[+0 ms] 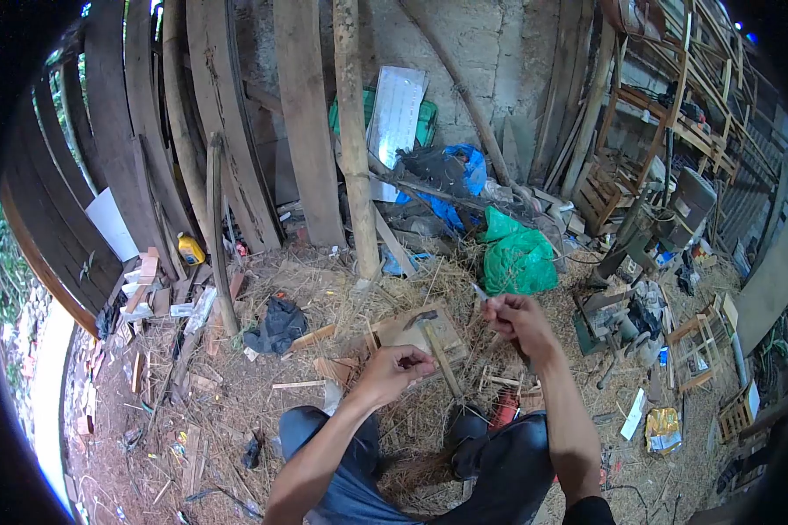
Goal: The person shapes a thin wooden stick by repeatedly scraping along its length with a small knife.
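My right hand (518,322) is raised in front of me, its fingers closed on a thin, pale, pointed object (479,291) whose kind I cannot make out. Lower and to the left, my left hand (398,372) has its thumb and fingers drawn together; whatever may be between them is too small to see. Just beyond the left hand, a hammer (444,359) with a wooden handle lies with its head on a flat wooden board (446,325). A small wooden frame (499,381) and a red object (505,408) are on the ground below my right hand.
Wood scraps and straw cover the ground around my bent legs. A green plastic bag (521,260) lies beyond my right hand, and a black bag (277,325) at left. An upright pole (353,140) stands ahead. Machinery (665,223) and wooden frames crowd the right.
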The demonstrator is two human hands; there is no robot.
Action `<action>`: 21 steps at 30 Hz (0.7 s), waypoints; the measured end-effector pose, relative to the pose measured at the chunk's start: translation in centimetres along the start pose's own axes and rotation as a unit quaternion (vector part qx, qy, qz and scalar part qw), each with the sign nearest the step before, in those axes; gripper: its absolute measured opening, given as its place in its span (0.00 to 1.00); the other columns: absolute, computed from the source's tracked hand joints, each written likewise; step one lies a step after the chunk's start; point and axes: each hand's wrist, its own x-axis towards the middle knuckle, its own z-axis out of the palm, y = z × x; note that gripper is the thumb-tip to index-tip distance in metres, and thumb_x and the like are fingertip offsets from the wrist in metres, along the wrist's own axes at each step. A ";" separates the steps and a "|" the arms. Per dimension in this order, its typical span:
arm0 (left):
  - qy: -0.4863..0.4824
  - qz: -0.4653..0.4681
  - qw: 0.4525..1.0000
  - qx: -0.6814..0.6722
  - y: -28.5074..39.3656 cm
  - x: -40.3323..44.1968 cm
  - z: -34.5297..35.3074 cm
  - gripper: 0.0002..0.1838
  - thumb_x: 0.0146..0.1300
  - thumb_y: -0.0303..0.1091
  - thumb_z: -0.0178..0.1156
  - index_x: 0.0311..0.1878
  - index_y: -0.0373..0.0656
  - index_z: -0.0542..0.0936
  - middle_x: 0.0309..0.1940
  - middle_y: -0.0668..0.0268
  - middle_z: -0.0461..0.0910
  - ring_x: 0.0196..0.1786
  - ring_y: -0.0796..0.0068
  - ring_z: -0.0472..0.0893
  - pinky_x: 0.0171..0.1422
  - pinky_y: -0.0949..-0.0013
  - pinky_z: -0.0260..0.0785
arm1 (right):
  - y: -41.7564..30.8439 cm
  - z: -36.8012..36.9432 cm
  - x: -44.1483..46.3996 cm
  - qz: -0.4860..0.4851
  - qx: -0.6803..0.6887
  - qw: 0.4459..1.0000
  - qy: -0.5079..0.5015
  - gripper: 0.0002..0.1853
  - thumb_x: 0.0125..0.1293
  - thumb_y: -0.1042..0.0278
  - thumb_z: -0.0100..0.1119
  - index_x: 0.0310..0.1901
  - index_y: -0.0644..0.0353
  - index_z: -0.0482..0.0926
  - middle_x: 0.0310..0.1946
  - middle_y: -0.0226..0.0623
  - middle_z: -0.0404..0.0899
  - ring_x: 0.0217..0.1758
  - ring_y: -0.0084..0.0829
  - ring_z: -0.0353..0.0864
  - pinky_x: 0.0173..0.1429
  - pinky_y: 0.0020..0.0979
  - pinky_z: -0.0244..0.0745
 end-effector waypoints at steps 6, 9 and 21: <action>0.033 0.049 0.998 -0.014 -1.0 1.3 0.7 0.11 0.59 0.33 0.64 0.41 0.36 0.81 0.32 0.68 0.82 0.35 0.83 0.76 0.42 0.76 0.68 | 0.9 3.7 -1.3 0.040 -0.051 0.996 -0.065 0.09 0.67 0.65 0.55 0.34 0.63 0.77 0.21 0.22 0.70 0.18 0.12 0.58 0.22 0.18 0.50; 0.034 0.042 0.998 -0.044 -0.9 1.3 0.4 0.11 0.59 0.32 0.64 0.42 0.36 0.81 0.35 0.68 0.81 0.38 0.83 0.76 0.45 0.77 0.69 | 1.3 5.1 -1.0 0.058 -0.031 0.992 -0.108 0.09 0.66 0.66 0.56 0.35 0.63 0.78 0.22 0.24 0.74 0.19 0.12 0.60 0.22 0.18 0.52; -0.048 -0.008 0.993 -0.107 -0.1 0.1 0.3 0.12 0.60 0.33 0.64 0.42 0.35 0.80 0.34 0.68 0.82 0.33 0.84 0.75 0.38 0.78 0.68 | 0.1 -1.9 0.6 0.021 0.040 0.999 -0.006 0.09 0.66 0.67 0.55 0.31 0.61 0.76 0.18 0.21 0.68 0.16 0.13 0.55 0.20 0.19 0.45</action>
